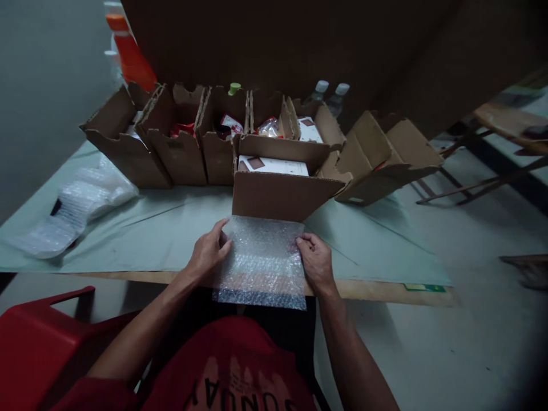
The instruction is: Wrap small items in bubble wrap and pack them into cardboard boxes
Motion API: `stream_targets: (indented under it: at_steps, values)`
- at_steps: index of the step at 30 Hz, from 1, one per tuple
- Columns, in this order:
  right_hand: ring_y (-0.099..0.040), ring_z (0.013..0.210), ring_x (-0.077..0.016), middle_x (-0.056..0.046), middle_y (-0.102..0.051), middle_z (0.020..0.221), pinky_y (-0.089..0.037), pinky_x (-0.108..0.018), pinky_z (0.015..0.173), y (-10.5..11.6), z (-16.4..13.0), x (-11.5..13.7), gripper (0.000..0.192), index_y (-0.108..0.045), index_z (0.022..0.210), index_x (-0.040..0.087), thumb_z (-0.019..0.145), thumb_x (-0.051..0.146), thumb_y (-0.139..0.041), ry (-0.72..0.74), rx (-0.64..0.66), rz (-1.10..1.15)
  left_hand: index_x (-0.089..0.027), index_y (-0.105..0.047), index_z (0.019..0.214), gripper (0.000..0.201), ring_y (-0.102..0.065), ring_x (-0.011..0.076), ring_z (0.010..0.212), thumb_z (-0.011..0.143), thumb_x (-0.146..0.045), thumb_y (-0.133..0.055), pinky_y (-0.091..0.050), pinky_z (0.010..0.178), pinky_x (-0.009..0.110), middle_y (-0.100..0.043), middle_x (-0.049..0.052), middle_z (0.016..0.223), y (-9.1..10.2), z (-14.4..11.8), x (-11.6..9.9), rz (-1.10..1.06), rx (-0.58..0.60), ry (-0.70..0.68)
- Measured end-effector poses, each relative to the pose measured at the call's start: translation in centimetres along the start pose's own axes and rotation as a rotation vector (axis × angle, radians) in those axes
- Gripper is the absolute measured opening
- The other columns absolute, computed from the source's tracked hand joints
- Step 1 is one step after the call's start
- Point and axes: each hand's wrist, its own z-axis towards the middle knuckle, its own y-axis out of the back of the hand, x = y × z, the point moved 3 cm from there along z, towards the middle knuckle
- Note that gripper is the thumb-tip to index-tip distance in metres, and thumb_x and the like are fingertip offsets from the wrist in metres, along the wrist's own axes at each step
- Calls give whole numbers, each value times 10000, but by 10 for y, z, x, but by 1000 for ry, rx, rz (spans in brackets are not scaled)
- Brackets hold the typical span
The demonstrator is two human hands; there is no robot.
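Note:
A sheet of clear bubble wrap (262, 262) lies at the table's near edge and hangs a little over it. My left hand (209, 251) grips its left side and my right hand (315, 261) grips its right side. Just beyond the sheet stands an open cardboard box (278, 197) with a white packet with brown squares (274, 165) inside it.
A row of several open cardboard boxes (180, 148) with packets lines the back of the pale green table (149, 228). A tilted box (381, 160) sits at the right. More bubble wrap (77, 205) lies at the left. A red chair (38, 342) stands at my lower left.

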Motion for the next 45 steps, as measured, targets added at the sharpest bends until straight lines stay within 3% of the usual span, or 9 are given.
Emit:
stream_targets:
  at_steps: [6, 10, 14, 23, 29, 32, 38, 41, 45]
  values:
    - [-687, 1025, -264, -122, -730, 1166, -551, -421, 874, 21, -31, 35, 320, -657, 1205, 182, 929, 304, -551, 341, -212, -419, -173, -424, 1480, 658, -627, 288, 1029, 867, -289, -633, -512, 916, 438, -669, 133, 1155, 18, -15, -4, 254, -286, -177]
    - [-605, 1243, -269, -104, -684, 1317, -469, -482, 1070, -32, -51, 55, 343, -655, 1272, 225, 968, 193, -498, 660, 128, -581, -207, -528, 1392, 492, -501, 321, 1334, 904, -236, -570, -419, 1096, 489, -555, 155, 1432, 1, -28, -23, 307, -153, -412]
    - [-503, 1363, -305, -133, -567, 1479, -429, -507, 1097, -74, -47, 39, 435, -591, 1388, 210, 956, 257, -568, 702, 416, -799, -199, -564, 1374, 470, -410, 376, 1435, 916, -301, -580, -295, 1171, 597, -524, 163, 1506, -27, -28, -25, 406, 48, -372]
    - [-503, 1370, -313, -156, -579, 1454, -421, -501, 1077, 56, -67, -5, 480, -519, 1448, 193, 981, 308, -517, 678, 250, -922, -229, -485, 1477, 565, -243, 360, 1538, 957, -442, -552, -204, 1224, 607, -331, 130, 1650, -10, -33, -8, 373, 169, -323]
    - [-397, 1466, -326, -162, -447, 1577, -424, -527, 1089, 44, -110, 10, 623, -503, 1468, 218, 866, 67, -559, 803, 405, -916, -264, -364, 1559, 881, -177, 392, 1553, 841, -709, -612, -243, 1217, 609, -228, 125, 1688, 21, -71, 0, 341, 337, -516]
    - [-513, 1385, -303, -132, -610, 1437, -481, -504, 1027, 25, -100, 9, 471, -664, 1273, 235, 871, 32, -527, 832, 342, -741, -264, -389, 1547, 873, -233, 431, 1528, 816, -628, -700, -203, 1198, 679, -301, 150, 1657, 19, -83, 2, 420, 370, -585]
    - [-748, 953, -215, -48, -798, 1019, -588, -378, 850, 26, -91, 7, 261, -753, 1106, 262, 937, 179, -572, 568, 315, -274, -219, -697, 1121, 244, -590, 285, 1306, 929, -171, -554, -350, 1154, 551, -736, 86, 1243, 18, -89, -10, 180, 146, -578]
    - [-749, 871, -207, -42, -798, 953, -592, -328, 784, 29, -93, 13, 195, -768, 1032, 239, 949, 279, -596, 389, 299, -207, -218, -716, 995, 163, -722, 204, 943, 939, -232, -564, -531, 912, 386, -784, 38, 955, 24, -88, -13, 23, 106, -393]
    - [-703, 817, -217, -46, -762, 867, -550, -348, 766, 18, -83, 17, 176, -725, 861, 215, 933, 332, -615, 372, 165, -308, -205, -711, 823, 165, -674, 193, 731, 894, -283, -584, -511, 692, 323, -742, 27, 789, 25, -74, -9, 108, 21, -132]
